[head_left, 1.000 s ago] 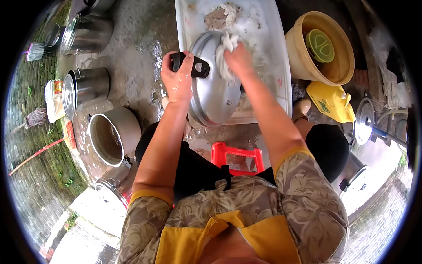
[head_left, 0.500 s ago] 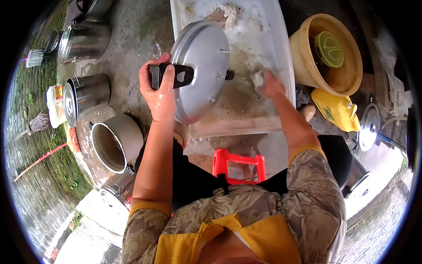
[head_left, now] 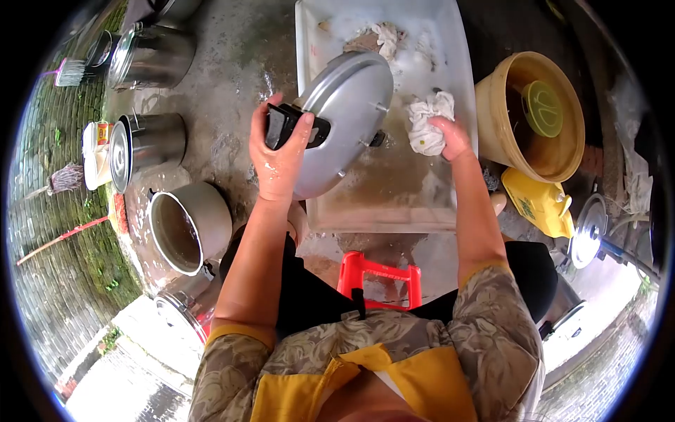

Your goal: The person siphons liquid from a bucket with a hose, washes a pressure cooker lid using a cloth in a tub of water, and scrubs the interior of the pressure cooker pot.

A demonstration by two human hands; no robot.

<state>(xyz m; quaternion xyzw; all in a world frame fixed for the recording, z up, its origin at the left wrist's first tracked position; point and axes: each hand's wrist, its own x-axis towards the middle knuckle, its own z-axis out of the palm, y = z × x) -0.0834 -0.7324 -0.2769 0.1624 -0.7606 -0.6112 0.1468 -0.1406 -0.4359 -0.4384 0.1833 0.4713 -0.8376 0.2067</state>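
My left hand (head_left: pixel 280 151) grips the black side handle of a round grey metal pressure cooker lid (head_left: pixel 349 116). The lid is tilted on edge over the left side of a white plastic tub (head_left: pixel 460 77). Wet drops and some foam cling to the hand. Over the tub's right side, my right hand (head_left: pixel 455 139) is closed on a crumpled white cloth (head_left: pixel 429 121). Murky water and suds lie in the tub. At its far end another pale cloth (head_left: pixel 387 41) rests in the foam.
A tan bucket (head_left: pixel 496 105) with a green plastic scoop (head_left: pixel 543 109) stands right of the tub, beside a yellow jug (head_left: pixel 538 204). On the left are an open pot (head_left: pixel 214 221) and steel pots (head_left: pixel 160 144). A red stool (head_left: pixel 351 278) sits between my legs.
The white cloth in my right hand, blurred and low over the water before, now shows plainly higher up. My left hand still holds the lid, its tilt slightly changed. The whole view has shifted a little.
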